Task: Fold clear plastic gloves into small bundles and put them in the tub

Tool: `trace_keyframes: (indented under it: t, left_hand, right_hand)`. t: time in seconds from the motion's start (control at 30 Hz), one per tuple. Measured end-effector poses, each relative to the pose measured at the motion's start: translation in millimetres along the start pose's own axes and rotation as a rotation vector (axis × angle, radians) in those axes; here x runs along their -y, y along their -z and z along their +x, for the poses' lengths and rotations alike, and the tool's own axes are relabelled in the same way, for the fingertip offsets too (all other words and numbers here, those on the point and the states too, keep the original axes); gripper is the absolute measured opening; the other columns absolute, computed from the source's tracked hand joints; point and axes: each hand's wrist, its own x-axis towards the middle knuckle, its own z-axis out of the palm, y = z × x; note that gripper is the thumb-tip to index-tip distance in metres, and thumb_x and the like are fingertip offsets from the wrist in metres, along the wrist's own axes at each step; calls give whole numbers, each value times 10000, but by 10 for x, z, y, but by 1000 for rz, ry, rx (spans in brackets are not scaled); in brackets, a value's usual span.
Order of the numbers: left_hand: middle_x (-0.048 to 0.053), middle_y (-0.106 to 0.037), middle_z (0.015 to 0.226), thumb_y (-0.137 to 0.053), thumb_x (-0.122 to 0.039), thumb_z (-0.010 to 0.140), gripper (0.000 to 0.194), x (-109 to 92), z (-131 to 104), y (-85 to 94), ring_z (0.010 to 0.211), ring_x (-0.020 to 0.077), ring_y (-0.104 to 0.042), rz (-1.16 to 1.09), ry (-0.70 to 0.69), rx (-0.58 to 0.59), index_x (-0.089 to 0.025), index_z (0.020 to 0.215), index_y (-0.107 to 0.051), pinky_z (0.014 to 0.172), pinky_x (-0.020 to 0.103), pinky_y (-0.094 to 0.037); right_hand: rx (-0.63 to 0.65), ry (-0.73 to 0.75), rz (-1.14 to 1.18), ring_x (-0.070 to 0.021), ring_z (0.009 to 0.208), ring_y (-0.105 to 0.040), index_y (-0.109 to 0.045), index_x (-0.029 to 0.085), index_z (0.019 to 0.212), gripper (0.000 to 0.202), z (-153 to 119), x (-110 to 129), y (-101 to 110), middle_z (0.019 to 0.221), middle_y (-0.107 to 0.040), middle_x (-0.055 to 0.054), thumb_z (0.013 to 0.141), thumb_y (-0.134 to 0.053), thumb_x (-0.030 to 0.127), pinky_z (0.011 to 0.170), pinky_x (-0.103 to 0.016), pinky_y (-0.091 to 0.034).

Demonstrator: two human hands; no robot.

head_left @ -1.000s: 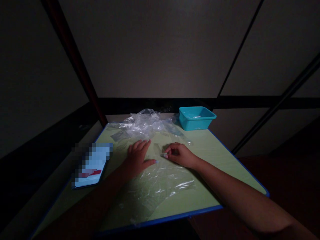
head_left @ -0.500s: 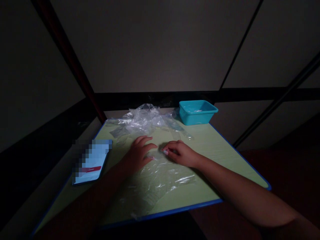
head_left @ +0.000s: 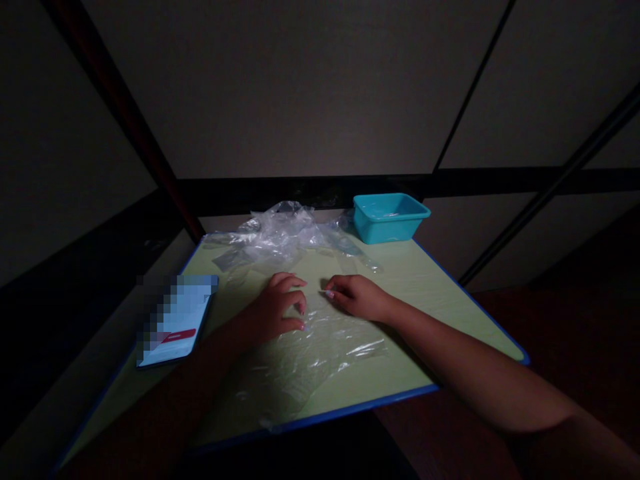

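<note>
A clear plastic bag [head_left: 325,353], thin and shiny, lies spread flat from the middle of the table to its front edge. At the bag's upper left, my left hand [head_left: 280,307] has its fingers curved and apart, with nothing between thumb and forefinger. My right hand [head_left: 357,297] is at the upper right of the bag, thumb and fingertips closed together on its far edge. What exactly lies between those fingertips is too small to see clearly. Beyond both hands sits a crumpled heap of clear plastic bags [head_left: 285,233].
A turquoise plastic basket [head_left: 387,227] stands at the back right corner. On the left lies a tablet or large phone [head_left: 185,327] with a lit, partly blurred screen. The pale green table [head_left: 435,300] has a blue rim, and dark-edged panels rise behind it.
My left thumb has moved slightly toward me, away from the forefinger, which has curled. The right hand stays pinched near the same place. The whole view has shifted a little.
</note>
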Motion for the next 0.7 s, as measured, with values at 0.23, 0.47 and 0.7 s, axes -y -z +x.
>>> trace_keyframes:
  t: [0.23, 0.47, 0.7]
  left_hand:
    - [41, -577, 1177, -548, -337, 846, 289, -16, 17, 73, 1189, 262, -390, 13, -3, -2, -203, 609, -646, 1042, 448, -324]
    - [82, -494, 1375, -454, -305, 891, 379, -46, 14, -18, 1329, 258, -344, 63, 10, -10, -205, 1248, -534, 1095, 485, -255]
    - [89, -251, 1516, -422, -406, 918, 579, -47, -68, -90, 1418, 260, -153, 158, 28, 330, -267, 1452, -245, 1082, 573, -167]
  right_hand:
    - [7, -10, -13, -149, 707, -566, -625, 161, 943, 148, -3, 7, 13, 836, -668, -59, 868, -510, 216, 659, -251, -396]
    - [-108, 6, 77, -167, 795, -591, -599, 160, 980, 189, 12, 20, 23, 896, -665, -75, 904, -428, 182, 715, -264, -415]
    - [-170, -80, 34, -139, 616, -524, -591, 152, 971, 161, 17, 6, 48, 710, -618, -25, 889, -471, 220, 600, -243, -376]
